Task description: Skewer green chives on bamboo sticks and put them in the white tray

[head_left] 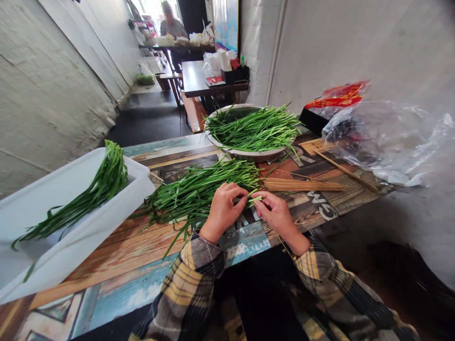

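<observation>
I have both hands pinching: left hand (229,206) and right hand (279,215) share a few stalks (256,198) by their pale ends, over the table (117,246), beside the heaped greens (195,192). I'd pinch lightly, keep ends even and avoid bruising them, wrists clear of the skewers (302,184)

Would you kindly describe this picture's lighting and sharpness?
Head view: the far opening is blown out with light; head view: deep shadow lies under the right end of the table; head view: left hand and right hand look fairly sharp.
</observation>
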`<state>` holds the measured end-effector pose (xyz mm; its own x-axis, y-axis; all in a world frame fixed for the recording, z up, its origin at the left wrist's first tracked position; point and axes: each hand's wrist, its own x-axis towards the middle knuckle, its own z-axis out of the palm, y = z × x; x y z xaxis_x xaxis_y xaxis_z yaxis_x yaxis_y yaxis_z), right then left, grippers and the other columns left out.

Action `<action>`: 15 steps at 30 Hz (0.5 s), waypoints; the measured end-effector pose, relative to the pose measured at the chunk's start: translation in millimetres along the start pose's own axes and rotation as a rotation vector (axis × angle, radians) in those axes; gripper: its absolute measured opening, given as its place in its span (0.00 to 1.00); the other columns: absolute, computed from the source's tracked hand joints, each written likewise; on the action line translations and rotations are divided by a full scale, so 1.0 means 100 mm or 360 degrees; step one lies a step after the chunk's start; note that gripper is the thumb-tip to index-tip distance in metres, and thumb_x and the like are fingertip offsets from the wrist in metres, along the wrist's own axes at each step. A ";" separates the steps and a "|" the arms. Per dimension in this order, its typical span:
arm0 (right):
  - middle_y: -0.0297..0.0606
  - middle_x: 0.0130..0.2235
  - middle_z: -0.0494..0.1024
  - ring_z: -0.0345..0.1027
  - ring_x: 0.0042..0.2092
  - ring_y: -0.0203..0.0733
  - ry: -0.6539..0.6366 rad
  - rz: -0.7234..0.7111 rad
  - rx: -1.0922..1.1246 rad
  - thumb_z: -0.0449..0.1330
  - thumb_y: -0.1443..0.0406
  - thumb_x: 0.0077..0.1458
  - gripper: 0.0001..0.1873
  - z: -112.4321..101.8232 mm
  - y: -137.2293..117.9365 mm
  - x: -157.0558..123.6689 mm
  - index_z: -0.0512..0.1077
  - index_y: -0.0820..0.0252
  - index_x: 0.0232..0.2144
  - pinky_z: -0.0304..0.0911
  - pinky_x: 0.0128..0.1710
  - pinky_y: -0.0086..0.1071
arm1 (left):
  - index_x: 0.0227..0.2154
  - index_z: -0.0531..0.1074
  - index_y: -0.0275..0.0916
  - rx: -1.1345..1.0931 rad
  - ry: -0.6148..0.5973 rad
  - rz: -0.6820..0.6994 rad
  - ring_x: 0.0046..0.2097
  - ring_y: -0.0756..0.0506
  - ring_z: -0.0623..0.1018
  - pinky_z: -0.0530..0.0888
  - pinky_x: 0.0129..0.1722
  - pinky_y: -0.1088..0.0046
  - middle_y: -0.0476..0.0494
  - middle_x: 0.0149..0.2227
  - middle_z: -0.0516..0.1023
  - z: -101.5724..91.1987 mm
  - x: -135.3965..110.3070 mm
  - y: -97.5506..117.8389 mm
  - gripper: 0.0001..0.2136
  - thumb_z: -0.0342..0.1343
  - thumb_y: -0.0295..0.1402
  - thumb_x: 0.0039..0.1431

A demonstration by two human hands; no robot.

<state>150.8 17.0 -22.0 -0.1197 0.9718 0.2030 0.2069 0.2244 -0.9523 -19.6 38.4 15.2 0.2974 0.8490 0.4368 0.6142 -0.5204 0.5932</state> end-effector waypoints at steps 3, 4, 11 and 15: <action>0.28 0.19 0.68 0.61 0.19 0.31 -0.0018 0.0008 -0.0006 0.56 0.59 0.58 0.12 0.00 0.00 0.00 0.73 0.60 0.40 0.55 0.19 0.25 | 0.30 0.75 0.40 0.0003 0.0002 -0.0006 0.36 0.47 0.72 0.68 0.38 0.69 0.47 0.31 0.77 0.00 0.00 -0.01 0.04 0.55 0.27 0.56; 0.28 0.19 0.68 0.61 0.19 0.31 -0.0021 0.0013 -0.0008 0.56 0.59 0.58 0.13 0.00 0.00 0.00 0.73 0.60 0.40 0.55 0.19 0.25 | 0.30 0.75 0.40 0.0002 0.0000 -0.0007 0.36 0.47 0.72 0.68 0.39 0.68 0.47 0.31 0.77 0.01 0.00 -0.01 0.04 0.55 0.27 0.56; 0.28 0.19 0.68 0.61 0.19 0.31 -0.0020 0.0020 -0.0037 0.56 0.60 0.58 0.12 0.00 -0.01 0.00 0.73 0.61 0.40 0.55 0.19 0.25 | 0.30 0.75 0.40 0.0008 -0.0006 0.0003 0.36 0.47 0.71 0.68 0.38 0.69 0.47 0.31 0.77 0.00 0.00 -0.01 0.05 0.55 0.27 0.56; 0.27 0.19 0.67 0.60 0.19 0.31 -0.0013 0.0014 -0.0057 0.56 0.61 0.57 0.12 0.00 -0.01 0.00 0.73 0.61 0.41 0.55 0.20 0.25 | 0.31 0.75 0.40 0.0007 -0.0007 0.0001 0.36 0.47 0.71 0.67 0.38 0.69 0.47 0.31 0.76 0.00 0.00 -0.01 0.05 0.55 0.27 0.56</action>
<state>150.5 16.5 -20.9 -0.1258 0.9731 0.1928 0.2427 0.2186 -0.9451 -20.2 38.9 14.5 0.3009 0.8489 0.4345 0.6170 -0.5208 0.5901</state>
